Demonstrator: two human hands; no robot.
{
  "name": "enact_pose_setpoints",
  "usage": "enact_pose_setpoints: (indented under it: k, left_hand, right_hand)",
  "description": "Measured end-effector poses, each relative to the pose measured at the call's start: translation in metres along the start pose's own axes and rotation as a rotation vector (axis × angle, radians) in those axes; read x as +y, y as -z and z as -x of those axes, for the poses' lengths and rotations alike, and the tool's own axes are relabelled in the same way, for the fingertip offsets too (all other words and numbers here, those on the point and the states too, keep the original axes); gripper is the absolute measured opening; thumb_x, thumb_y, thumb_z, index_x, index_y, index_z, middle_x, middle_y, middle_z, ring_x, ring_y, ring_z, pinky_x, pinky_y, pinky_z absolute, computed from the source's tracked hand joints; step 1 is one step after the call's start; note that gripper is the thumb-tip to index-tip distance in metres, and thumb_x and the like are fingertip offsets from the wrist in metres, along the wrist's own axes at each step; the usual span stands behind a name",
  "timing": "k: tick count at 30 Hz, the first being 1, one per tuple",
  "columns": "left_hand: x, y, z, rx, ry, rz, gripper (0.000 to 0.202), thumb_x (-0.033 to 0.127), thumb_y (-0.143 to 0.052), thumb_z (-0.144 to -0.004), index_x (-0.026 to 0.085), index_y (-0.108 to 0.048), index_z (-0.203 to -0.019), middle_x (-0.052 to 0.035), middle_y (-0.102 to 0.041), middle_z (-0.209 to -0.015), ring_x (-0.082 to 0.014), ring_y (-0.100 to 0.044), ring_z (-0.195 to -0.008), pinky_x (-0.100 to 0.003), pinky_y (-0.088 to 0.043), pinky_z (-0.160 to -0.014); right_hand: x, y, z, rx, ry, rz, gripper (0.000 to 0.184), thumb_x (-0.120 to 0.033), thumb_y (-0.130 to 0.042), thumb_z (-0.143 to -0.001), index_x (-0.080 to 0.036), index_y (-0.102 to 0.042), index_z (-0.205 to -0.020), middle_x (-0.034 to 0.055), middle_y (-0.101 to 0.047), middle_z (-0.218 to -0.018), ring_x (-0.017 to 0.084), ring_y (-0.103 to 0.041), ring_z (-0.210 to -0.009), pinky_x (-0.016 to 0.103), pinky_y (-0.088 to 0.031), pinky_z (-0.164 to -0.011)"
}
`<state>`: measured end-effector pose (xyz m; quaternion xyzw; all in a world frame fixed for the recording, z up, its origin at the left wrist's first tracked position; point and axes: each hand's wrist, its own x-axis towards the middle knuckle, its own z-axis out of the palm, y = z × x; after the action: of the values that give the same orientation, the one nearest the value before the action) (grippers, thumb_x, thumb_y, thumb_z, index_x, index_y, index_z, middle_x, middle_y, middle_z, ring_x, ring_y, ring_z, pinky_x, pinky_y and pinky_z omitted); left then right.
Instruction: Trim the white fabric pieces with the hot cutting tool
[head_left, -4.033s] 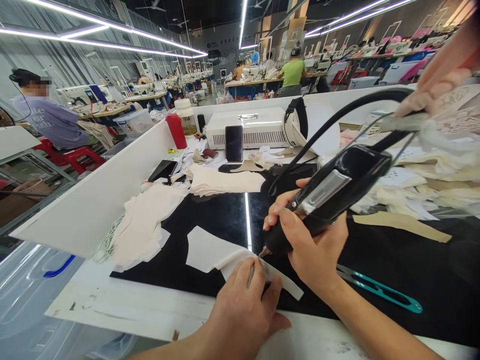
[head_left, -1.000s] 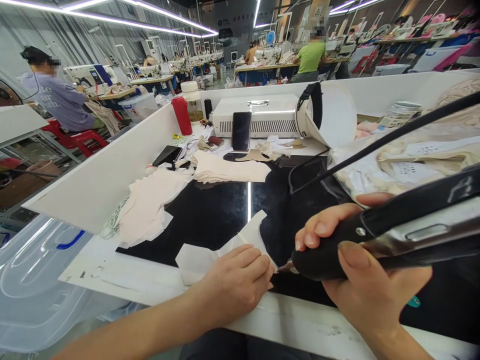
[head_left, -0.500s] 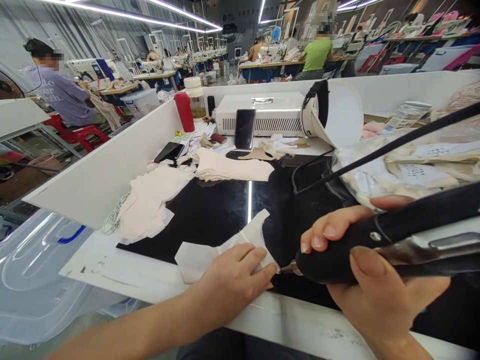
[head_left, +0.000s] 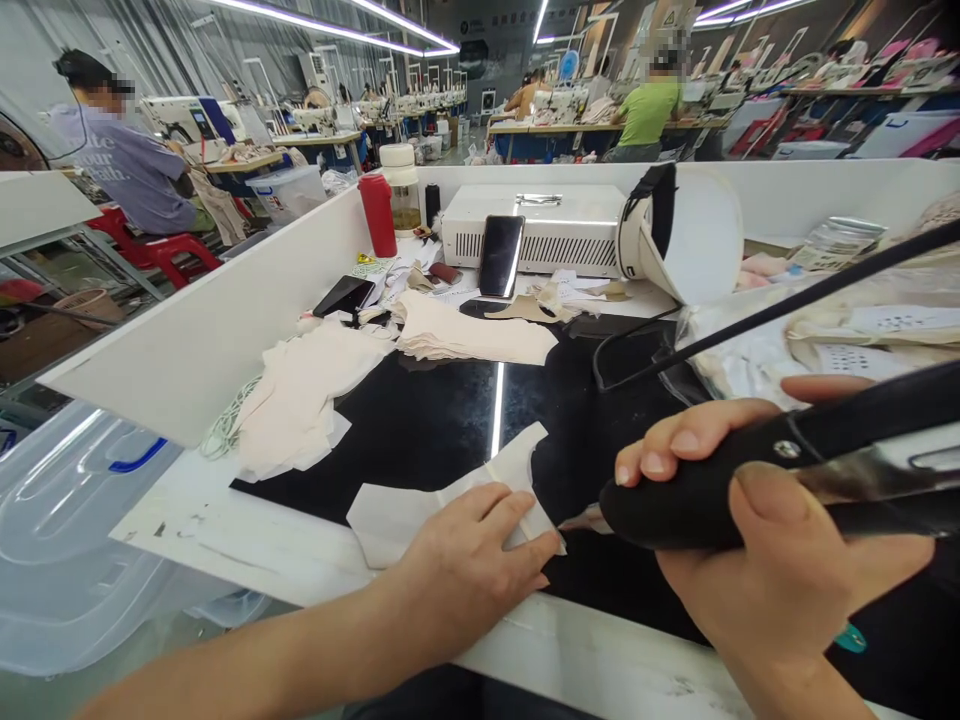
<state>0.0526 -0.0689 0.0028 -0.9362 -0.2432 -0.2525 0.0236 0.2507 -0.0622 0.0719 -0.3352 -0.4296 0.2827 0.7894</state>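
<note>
My left hand (head_left: pixel 484 555) rests on a white fabric piece (head_left: pixel 397 515), its bent fingers gripping the piece near its right end. That piece lies at the front edge of a glossy black work surface (head_left: pixel 420 430), with a seam-like line across it. My right hand (head_left: pixel 780 530) is wrapped round a black-handled tool with a metal lever (head_left: pixel 690 500). Its narrow tip (head_left: pixel 589 519) is blurred and points left at the fabric's right edge, by my left fingertips; whether they touch, I cannot tell. The tool's rear end runs out of view at right.
Pale fabric stacks (head_left: pixel 300 385) lie at left and back (head_left: pixel 476 335). Behind are a phone (head_left: pixel 500 257), a white vented box (head_left: pixel 570 225), a red bottle (head_left: pixel 377 215) and a white visor (head_left: pixel 697 240). A black cable (head_left: pixel 795 300) crosses at right above a plastic bag (head_left: pixel 862 330).
My right hand and the tool have shifted right and slightly up, with the tip a little higher beside the fabric. My left hand stays on the piece. The camera view has shifted slightly.
</note>
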Motion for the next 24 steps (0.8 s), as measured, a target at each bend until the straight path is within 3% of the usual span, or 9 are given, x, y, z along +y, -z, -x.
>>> enact_pose_setpoints:
  k: [7,13,24]
  left_hand:
    - [0.0,-0.002,0.0,-0.001,-0.017,0.015,0.024,0.029,-0.068,-0.118,0.014,-0.077,-0.135,-0.0192,-0.08,-0.129,-0.0271,-0.076,-0.13,-0.041,-0.066,-0.114]
    - [0.0,-0.003,0.002,-0.006,0.032,0.021,0.028,0.035,-0.076,-0.115,0.019,-0.076,-0.138,-0.0232,-0.077,-0.143,-0.0313,-0.075,-0.133,-0.045,-0.068,-0.112]
    - [-0.001,-0.004,0.002,-0.036,0.052,0.054,0.029,0.038,-0.077,-0.114,0.021,-0.078,-0.138,-0.0238,-0.074,-0.152,-0.033,-0.074,-0.135,-0.047,-0.066,-0.115]
  right_hand:
    - [0.01,-0.001,-0.001,-0.016,-0.002,-0.026,0.045,-0.033,-0.101,-0.085,-0.032,-0.072,-0.119,-0.0064,-0.071,-0.08,0.019,-0.067,-0.06,0.036,-0.063,-0.053]
    - [0.01,-0.004,0.0,-0.023,0.03,0.037,0.04,-0.032,-0.096,-0.091,-0.032,-0.07,-0.12,-0.0062,-0.069,-0.08,0.019,-0.067,-0.057,0.037,-0.062,-0.053]
    - [0.02,-0.01,-0.008,-0.01,0.002,-0.018,0.046,-0.032,-0.101,-0.085,-0.031,-0.071,-0.119,-0.0071,-0.07,-0.079,0.018,-0.066,-0.061,0.034,-0.062,-0.054]
